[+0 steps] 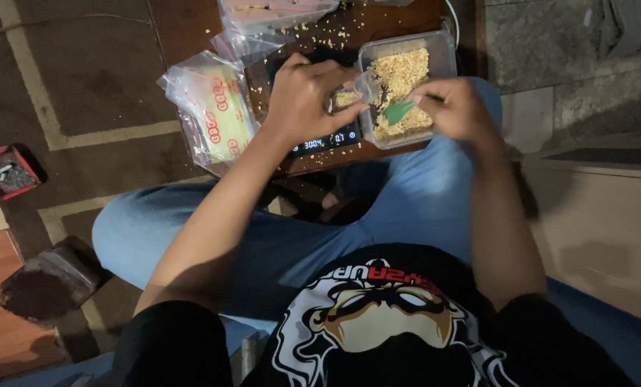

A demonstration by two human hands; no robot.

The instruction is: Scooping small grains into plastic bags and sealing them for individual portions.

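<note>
Blue-trousered knees (406, 208) are framing the low table (191, 29). Left hand (302, 97) is pinching a small clear bag (356, 92) closed-fingered, just above the digital scale (328, 140). Right hand (457, 107) is gripping a green scoop (398, 111) beside the crumb-filled tub (405, 86). Keeping the bag mouth open under the scoop tip is likely avoiding spills.

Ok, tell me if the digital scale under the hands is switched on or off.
On. The scale shows lit bluish digits on its front edge, just below the left hand, on the wooden table.

Small clear bag (349, 97) of crumbs, green scoop (398, 111) beside it
</note>
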